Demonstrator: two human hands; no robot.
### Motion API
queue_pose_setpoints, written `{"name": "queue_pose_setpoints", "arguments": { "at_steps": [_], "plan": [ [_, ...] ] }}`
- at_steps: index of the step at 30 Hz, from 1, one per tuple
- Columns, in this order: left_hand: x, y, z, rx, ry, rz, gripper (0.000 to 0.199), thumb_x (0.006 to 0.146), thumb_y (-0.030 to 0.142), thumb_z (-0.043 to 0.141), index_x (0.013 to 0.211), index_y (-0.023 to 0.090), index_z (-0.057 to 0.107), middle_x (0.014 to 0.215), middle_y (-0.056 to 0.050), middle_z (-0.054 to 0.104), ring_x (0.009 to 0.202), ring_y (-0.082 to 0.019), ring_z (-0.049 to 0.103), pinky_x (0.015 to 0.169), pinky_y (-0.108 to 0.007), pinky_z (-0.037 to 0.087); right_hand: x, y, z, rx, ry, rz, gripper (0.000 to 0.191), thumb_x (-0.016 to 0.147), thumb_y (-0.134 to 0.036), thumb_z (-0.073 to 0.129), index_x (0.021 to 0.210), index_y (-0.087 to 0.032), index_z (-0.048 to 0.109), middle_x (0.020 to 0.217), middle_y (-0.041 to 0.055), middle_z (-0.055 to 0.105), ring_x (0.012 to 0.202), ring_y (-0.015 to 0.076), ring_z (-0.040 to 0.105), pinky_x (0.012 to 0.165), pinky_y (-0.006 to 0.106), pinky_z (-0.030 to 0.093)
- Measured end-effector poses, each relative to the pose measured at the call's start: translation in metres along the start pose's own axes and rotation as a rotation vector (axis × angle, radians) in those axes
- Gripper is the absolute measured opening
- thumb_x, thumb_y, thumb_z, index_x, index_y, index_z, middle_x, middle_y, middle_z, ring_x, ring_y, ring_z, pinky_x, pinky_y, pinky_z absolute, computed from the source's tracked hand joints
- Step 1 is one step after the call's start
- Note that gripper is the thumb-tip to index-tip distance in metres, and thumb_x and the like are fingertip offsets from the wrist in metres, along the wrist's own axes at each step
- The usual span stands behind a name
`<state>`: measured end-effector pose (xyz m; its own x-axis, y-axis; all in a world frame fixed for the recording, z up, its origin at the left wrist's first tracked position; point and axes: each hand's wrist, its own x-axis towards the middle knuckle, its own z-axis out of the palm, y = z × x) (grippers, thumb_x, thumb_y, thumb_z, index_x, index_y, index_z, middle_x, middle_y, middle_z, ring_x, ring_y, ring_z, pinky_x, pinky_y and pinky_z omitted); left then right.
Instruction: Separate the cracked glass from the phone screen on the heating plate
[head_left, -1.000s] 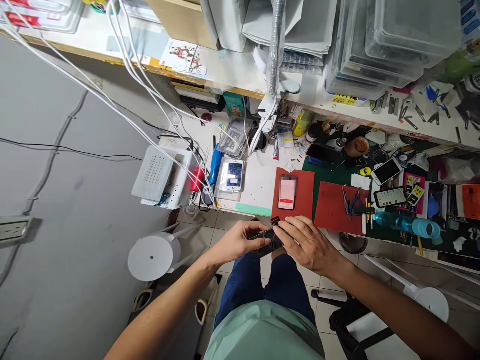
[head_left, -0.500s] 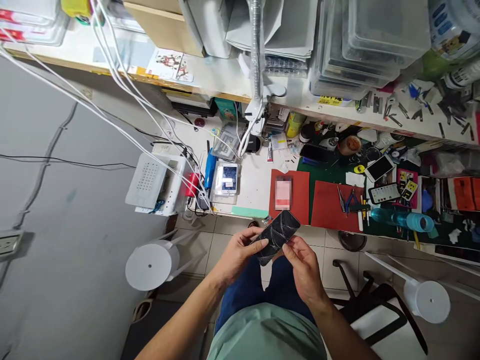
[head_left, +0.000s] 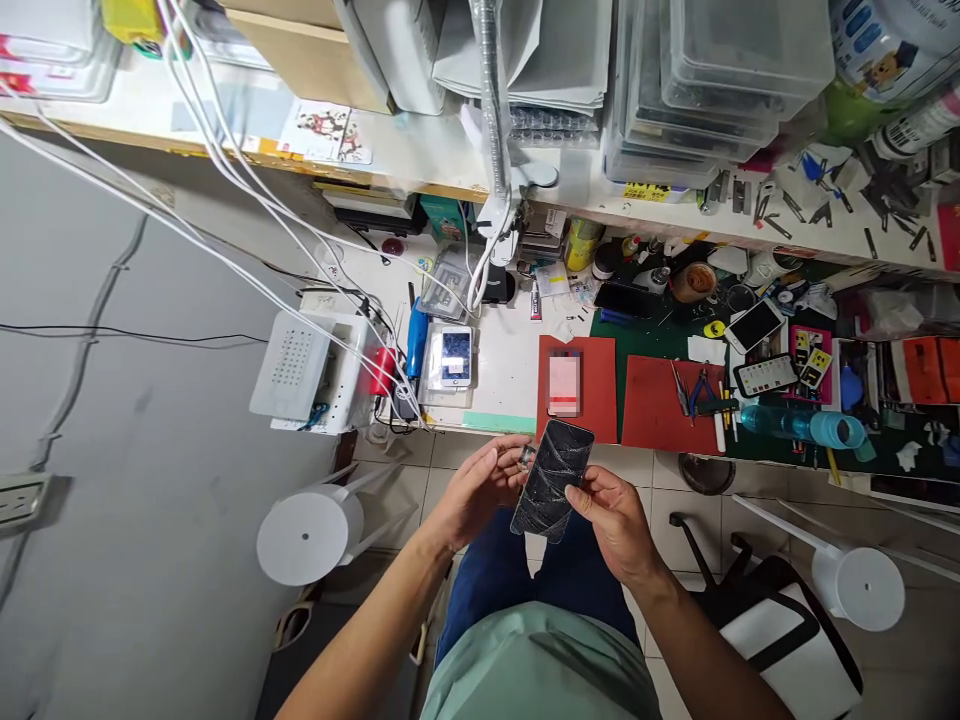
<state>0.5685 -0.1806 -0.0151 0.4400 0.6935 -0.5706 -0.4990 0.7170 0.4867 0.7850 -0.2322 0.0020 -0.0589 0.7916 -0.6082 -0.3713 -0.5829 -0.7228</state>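
A black smartphone (head_left: 553,478) with a badly cracked face is held over my lap, in front of the bench edge. My right hand (head_left: 611,510) grips it at the right edge, thumb on the cracked face and fingers behind. At the phone's left side is my left hand (head_left: 484,490), its fingers stretched out and the thumb lifted off. Whether its fingertips touch the phone's edge I cannot tell. Beyond the phone lies a red mat (head_left: 598,385) with a blurred-out pink and white item (head_left: 565,385) on it.
A second red mat (head_left: 660,400) bears pliers (head_left: 701,388) and other tools. A white phone (head_left: 456,357) lies on the bench's left. A blue bottle (head_left: 802,425) lies at the front right. White stools (head_left: 307,535) stand on both sides, and a shelf (head_left: 420,155) with cables runs above.
My left hand has let go of the phone and its thumb has come off the face. The phone has turned more upright in my right hand.
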Motion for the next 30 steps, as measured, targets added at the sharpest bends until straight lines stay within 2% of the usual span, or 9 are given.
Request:
{"name": "queue_pose_setpoints", "arguments": {
  "at_steps": [3,7,12,19,25,27,30],
  "plan": [
    [0.009,0.008,-0.007,0.005,-0.101,-0.055,0.07,0.083,0.057,0.089,0.137,0.016,0.073,0.128,-0.017,0.077,0.102,-0.023,0.075,0.094,-0.032,0.055,0.002,0.001,-0.001,-0.012,-0.038,0.019,0.033,0.084,-0.048,0.091,0.099,-0.021,0.082,0.091,0.0033,0.076,0.086,0.0176,0.064,0.085,0.032,0.052],
    [0.022,0.008,-0.015,0.006,-0.193,-0.131,0.071,0.082,0.051,0.09,0.14,0.016,0.071,0.127,-0.018,0.078,0.097,-0.025,0.077,0.089,-0.033,0.055,0.005,0.004,-0.001,-0.021,-0.066,0.033,0.034,0.083,-0.05,0.092,0.098,-0.021,0.082,0.092,0.0039,0.077,0.087,0.0179,0.065,0.085,0.033,0.052],
    [0.033,0.006,-0.018,0.007,-0.273,-0.191,0.08,0.076,0.048,0.093,0.144,0.015,0.067,0.125,-0.019,0.079,0.107,-0.032,0.079,0.092,-0.036,0.056,0.009,0.003,0.0,-0.025,-0.093,0.054,0.035,0.084,-0.051,0.091,0.098,-0.021,0.081,0.092,0.0042,0.077,0.088,0.0192,0.067,0.087,0.034,0.053],
    [0.039,0.007,-0.015,0.001,-0.327,-0.207,0.071,0.073,0.043,0.096,0.133,0.013,0.072,0.123,-0.019,0.08,0.113,-0.036,0.079,0.102,-0.044,0.059,0.014,0.0,0.003,-0.021,-0.122,0.06,0.032,0.084,-0.05,0.09,0.094,-0.021,0.081,0.095,0.0038,0.075,0.09,0.0185,0.065,0.089,0.033,0.052],
    [0.043,0.003,-0.025,0.002,-0.362,-0.194,0.06,0.08,0.044,0.093,0.128,0.015,0.072,0.128,-0.015,0.078,0.116,-0.029,0.076,0.103,-0.051,0.061,0.018,-0.002,0.003,-0.006,-0.135,0.081,0.033,0.082,-0.051,0.091,0.089,-0.021,0.08,0.093,0.0031,0.072,0.09,0.0186,0.063,0.09,0.033,0.052],
    [0.044,0.003,-0.027,-0.001,-0.352,-0.197,0.061,0.077,0.043,0.095,0.127,0.015,0.073,0.125,-0.014,0.079,0.116,-0.03,0.077,0.103,-0.051,0.061,0.019,-0.003,0.004,0.001,-0.134,0.087,0.033,0.081,-0.052,0.091,0.086,-0.021,0.079,0.091,0.0024,0.071,0.089,0.018,0.062,0.089,0.033,0.052],
    [0.044,0.002,-0.029,-0.012,-0.325,-0.214,0.073,0.066,0.042,0.101,0.128,0.014,0.073,0.119,-0.018,0.081,0.116,-0.037,0.078,0.105,-0.051,0.059,0.02,-0.004,0.006,0.006,-0.13,0.093,0.034,0.08,-0.053,0.092,0.085,-0.022,0.079,0.09,0.0024,0.07,0.089,0.0182,0.061,0.09,0.034,0.051]
  ]
}}
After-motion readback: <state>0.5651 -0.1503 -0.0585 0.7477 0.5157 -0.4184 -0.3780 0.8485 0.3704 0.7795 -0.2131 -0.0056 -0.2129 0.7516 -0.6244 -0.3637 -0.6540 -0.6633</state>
